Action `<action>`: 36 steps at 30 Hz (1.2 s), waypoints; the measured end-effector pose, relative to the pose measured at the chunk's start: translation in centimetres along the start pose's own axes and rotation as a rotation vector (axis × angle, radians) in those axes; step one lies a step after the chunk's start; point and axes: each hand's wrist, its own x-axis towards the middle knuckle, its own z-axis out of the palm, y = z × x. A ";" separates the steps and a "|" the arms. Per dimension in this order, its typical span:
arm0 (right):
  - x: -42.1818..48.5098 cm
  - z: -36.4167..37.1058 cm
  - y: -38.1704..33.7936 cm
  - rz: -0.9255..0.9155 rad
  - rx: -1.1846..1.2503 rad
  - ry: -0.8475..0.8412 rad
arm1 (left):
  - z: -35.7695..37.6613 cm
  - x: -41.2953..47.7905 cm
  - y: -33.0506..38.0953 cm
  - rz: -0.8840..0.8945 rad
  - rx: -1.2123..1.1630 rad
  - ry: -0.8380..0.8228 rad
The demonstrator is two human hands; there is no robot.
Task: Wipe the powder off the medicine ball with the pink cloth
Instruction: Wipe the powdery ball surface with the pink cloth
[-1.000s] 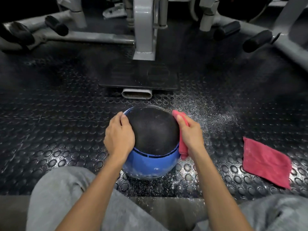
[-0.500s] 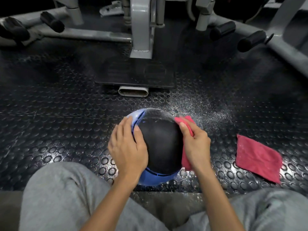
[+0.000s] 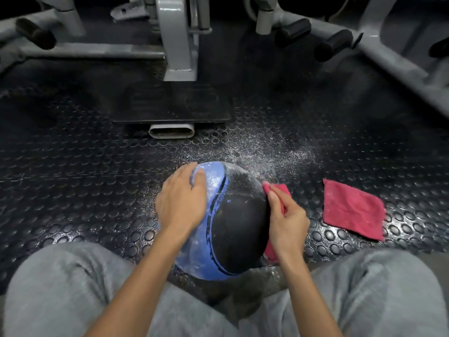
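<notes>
Head view shows the medicine ball (image 3: 233, 227) on the floor (image 3: 97, 190) near the knees, the left hand (image 3: 181, 203) flat on its powdery blue left side, probably to steady it, while the right hand (image 3: 288, 220) pinches the pink cloth (image 3: 281, 189) against its right side.

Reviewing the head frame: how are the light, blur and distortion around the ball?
Head view: light pools on the blue and black medicine ball and the powdered studded rubber floor, fading to dark at the top; the left hand shows motion blur at its fingertips; the grey machine frame bows from wide-angle distortion.
</notes>
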 end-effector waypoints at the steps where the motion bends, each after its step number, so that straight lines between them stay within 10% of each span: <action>1: -0.5 -0.1 -0.3 -0.086 0.032 0.000 | 0.0 0.0 0.1 0.005 0.006 0.006; 4: -1.0 -0.3 0.1 -0.217 0.079 -0.022 | 0.0 0.1 0.0 -0.024 -0.024 -0.006; 9: 1.6 -0.5 2.5 0.190 0.069 -0.052 | 0.0 -0.2 0.6 -0.053 -0.021 -0.003; 17: -1.5 2.1 -3.5 -0.520 -0.179 -0.142 | 0.0 1.2 0.4 -0.092 -0.013 -0.021; 24: 2.6 -1.1 -1.1 0.073 -0.070 -0.135 | 0.0 0.8 0.8 -0.080 -0.043 -0.018; 31: -2.4 2.1 -5.2 -0.501 -0.293 -0.165 | 0.1 0.7 0.3 -0.102 -0.053 0.008; 36: -0.2 0.4 -2.9 -0.267 -0.008 -0.111 | -0.1 0.3 -0.2 -0.114 -0.107 0.011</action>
